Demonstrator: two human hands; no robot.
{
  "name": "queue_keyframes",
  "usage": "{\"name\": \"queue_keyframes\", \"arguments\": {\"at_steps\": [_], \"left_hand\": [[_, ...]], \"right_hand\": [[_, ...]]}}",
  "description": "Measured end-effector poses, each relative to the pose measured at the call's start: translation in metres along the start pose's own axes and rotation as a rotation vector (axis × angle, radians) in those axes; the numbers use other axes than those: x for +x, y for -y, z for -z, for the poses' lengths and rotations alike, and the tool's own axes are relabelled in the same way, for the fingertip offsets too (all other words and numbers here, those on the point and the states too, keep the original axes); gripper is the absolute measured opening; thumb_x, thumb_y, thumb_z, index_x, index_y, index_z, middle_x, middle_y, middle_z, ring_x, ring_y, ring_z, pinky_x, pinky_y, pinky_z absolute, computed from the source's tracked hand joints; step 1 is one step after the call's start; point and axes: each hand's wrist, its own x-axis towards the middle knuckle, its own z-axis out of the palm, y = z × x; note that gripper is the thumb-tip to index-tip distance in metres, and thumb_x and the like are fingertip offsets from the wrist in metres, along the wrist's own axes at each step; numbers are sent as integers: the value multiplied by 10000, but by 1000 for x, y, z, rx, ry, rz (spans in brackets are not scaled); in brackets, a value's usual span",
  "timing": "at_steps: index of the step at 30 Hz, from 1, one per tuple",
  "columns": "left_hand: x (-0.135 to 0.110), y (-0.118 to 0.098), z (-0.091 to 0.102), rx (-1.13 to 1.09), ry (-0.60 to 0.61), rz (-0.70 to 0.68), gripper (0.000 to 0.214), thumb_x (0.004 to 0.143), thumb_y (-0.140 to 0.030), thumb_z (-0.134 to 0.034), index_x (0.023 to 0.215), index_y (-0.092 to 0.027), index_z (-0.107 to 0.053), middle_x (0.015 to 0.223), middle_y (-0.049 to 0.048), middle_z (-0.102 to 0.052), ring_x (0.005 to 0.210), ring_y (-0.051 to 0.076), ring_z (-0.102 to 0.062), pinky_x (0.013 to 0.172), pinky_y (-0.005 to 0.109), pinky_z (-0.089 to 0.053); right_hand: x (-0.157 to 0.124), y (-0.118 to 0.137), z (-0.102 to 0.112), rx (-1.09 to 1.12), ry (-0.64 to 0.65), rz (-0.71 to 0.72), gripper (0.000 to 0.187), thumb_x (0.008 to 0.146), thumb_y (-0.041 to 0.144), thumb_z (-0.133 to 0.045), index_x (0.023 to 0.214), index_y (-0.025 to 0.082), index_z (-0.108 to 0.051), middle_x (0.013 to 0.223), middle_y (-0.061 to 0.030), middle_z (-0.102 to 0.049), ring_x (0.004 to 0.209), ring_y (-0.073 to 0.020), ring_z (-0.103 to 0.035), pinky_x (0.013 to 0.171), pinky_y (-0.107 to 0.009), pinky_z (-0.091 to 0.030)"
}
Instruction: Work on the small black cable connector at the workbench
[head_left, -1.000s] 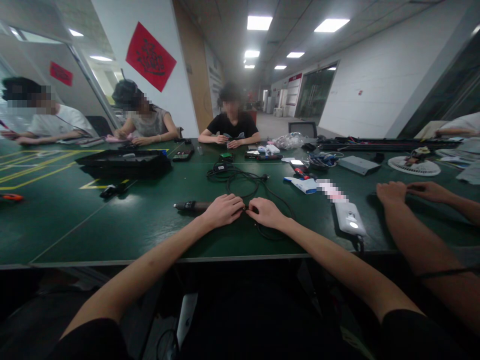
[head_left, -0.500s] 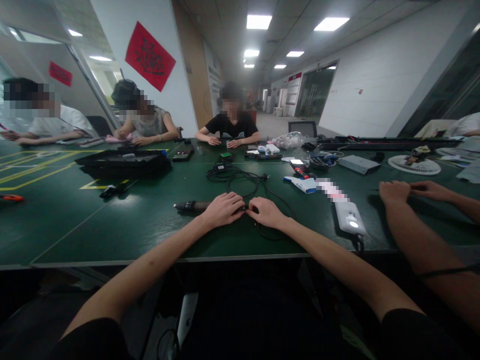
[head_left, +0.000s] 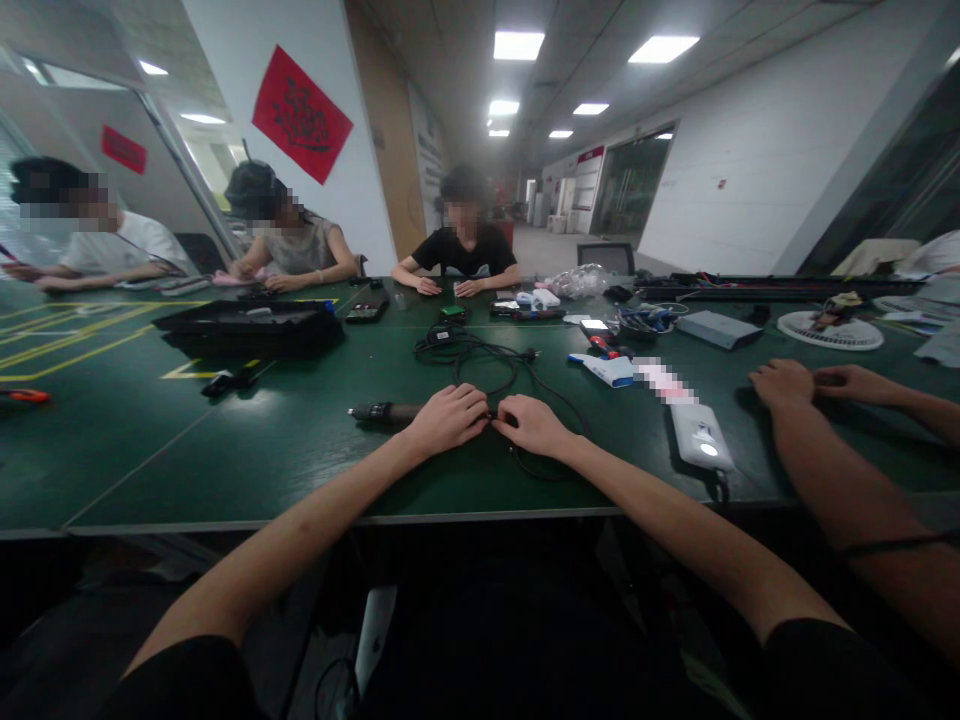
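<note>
A dark, pen-shaped electric screwdriver [head_left: 388, 412] lies on the green table, its metal tip pointing left. My left hand [head_left: 448, 418] is closed over the rear part of it, hiding that end. Close by on the right, my right hand [head_left: 535, 424] pinches a small dark piece at the screwdriver's tail, which looks like the cord's connector; the fingers cover most of it. A black power cord [head_left: 491, 352] lies in loose loops just beyond my hands, with its plug [head_left: 531, 353] on the table.
A white power-bank-like device [head_left: 701, 437] with a cable lies to the right, near a co-worker's hands [head_left: 784, 382]. A blue-and-white packet [head_left: 602, 370] is ahead of it. A black tray [head_left: 247, 328] stands at left. Other people sit across the table [head_left: 225, 465].
My hands keep almost the same place and grip on the screwdriver and its tail. At the right, the co-worker's hands have shifted slightly.
</note>
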Motion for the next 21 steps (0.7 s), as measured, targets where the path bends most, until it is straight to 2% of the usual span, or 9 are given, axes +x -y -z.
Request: {"name": "queue_keyframes", "arguments": {"at_steps": [5, 10, 15, 21], "left_hand": [[0, -1, 1, -11, 9, -6, 197, 1032, -332, -553, 1172, -225, -638, 1287, 90, -654, 1212, 257, -567, 966, 407, -490], [1, 0, 0, 1, -3, 19, 173, 1037, -336, -554, 1118, -220, -653, 1265, 97, -657, 1208, 264, -569, 960, 416, -491], [0, 0, -1, -15, 4, -18, 214, 1021, -325, -567, 1203, -241, -642, 1301, 91, -646, 1237, 262, -555, 966, 414, -484], [2, -1, 1, 17, -10, 3, 181, 1035, -349, -555, 1114, -217, -650, 1284, 101, -651, 1235, 274, -556, 961, 428, -481]], "right_hand": [[0, 0, 1, -3, 2, -4, 144, 977, 268, -699, 874, 191, -634, 876, -30, -645, 828, -176, -560, 763, -288, -386], [0, 0, 0, -2, -6, -1, 142, 969, 255, -704, 865, 194, -628, 872, -26, -643, 824, -176, -562, 761, -290, -388], [0, 1, 1, 5, 6, -2, 151, 975, 264, -699, 861, 193, -629, 879, -30, -645, 823, -176, -561, 760, -288, -391], [0, 0, 1, -6, 6, -5, 147, 974, 262, -701, 869, 192, -627, 872, -26, -645, 814, -172, -561, 748, -287, -384]]}}
